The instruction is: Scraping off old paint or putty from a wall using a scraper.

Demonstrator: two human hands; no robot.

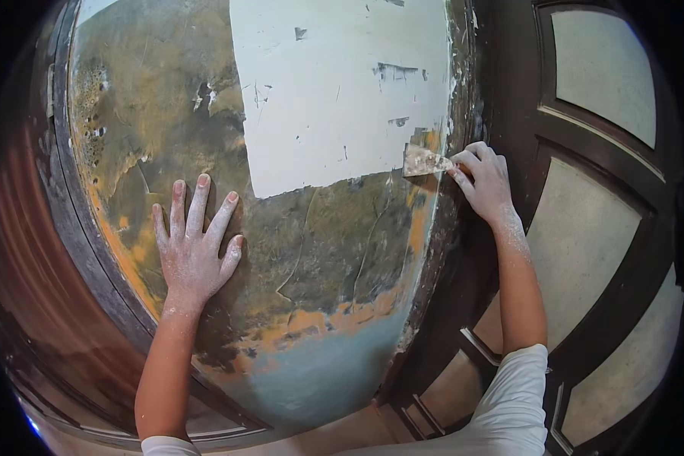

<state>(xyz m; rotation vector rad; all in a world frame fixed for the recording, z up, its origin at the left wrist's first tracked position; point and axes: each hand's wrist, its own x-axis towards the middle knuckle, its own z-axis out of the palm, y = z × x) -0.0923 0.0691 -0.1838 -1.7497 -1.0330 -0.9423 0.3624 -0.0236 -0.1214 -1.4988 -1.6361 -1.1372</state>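
My left hand [196, 251], coated in white dust, rests palm down with fingers spread on the stripped, mottled wall [273, 251] at the left. At the right, my right hand [481, 176] grips a putty knife [424, 161] by its handle. The blade, stained with dried plaster, lies at the wall's right side, near the lower right corner of a white coated area [342, 102]. Dark scraped marks show in that white area. Whether the blade edge touches the wall cannot be told.
A chipped dark wooden frame [461, 74] runs down the wall's right edge, beside a dark panelled door [593, 228]. Another dark frame [91, 228] and reddish-brown wood [40, 256] border the left. Pale blue paint [319, 370] covers the wall's lower part.
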